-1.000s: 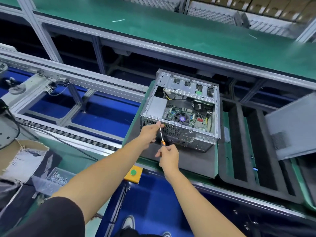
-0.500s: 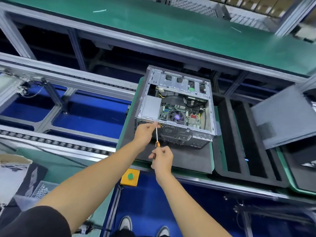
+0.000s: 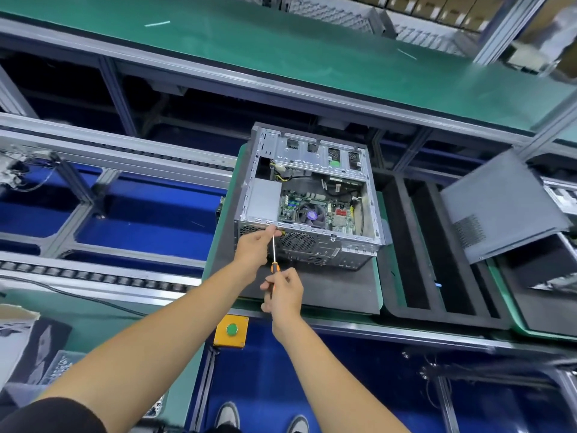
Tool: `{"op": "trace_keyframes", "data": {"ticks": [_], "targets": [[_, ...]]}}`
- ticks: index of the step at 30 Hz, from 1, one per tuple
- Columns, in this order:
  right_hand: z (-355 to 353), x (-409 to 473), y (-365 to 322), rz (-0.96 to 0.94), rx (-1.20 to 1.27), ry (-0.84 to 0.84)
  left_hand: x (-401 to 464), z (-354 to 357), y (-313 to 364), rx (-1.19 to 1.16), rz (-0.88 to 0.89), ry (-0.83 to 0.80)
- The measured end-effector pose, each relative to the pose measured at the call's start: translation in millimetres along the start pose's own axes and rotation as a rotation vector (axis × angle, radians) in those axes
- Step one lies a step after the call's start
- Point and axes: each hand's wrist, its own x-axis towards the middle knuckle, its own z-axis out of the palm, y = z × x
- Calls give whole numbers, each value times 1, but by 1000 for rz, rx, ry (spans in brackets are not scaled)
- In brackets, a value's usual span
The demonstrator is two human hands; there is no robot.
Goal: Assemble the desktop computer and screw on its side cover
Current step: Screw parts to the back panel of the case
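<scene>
Driving a screw at the rear panel of the computer case point(image 3: 307, 201), the right hand point(image 3: 284, 292) grips the orange-handled screwdriver point(image 3: 273, 256), fingers curled round the handle, the shaft pointing up toward the case's near top edge. The left hand point(image 3: 254, 248) pinches at the tip of the shaft against the case, thumb and fingers together, apparently steadying a screw too small to make out. Compared with a second ago, both hands keep the same pose on the same spot; only the view has swung rightward, so the work there seems unfinished. The case lies on its side on a dark foam pad point(image 3: 331, 292) on the green counter point(image 3: 387, 276), its interior open upward with the motherboard point(image 3: 315, 210) exposed. The grey side cover point(image 3: 496, 207) leans well apart to the right, not yet fitted. Judging by this, assembly is at an early fastening step, with the cover and its screws left to do.
</scene>
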Motion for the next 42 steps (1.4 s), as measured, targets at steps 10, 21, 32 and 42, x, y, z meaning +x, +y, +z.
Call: {"op": "trace_keyframes", "data": {"ticks": [10, 21, 32, 42], "targets": [[9, 2, 8, -11, 43, 34, -7, -8, 0, -166, -9, -149], [17, 6, 17, -24, 32, 99, -4, -13, -3, -49, 73, -182], [18, 10, 16, 107, 226, -17, -11, -22, 4, 116, 110, -342], [19, 9, 9, 99, 117, -13, -17, -22, 13, 216, 164, -259]]}}
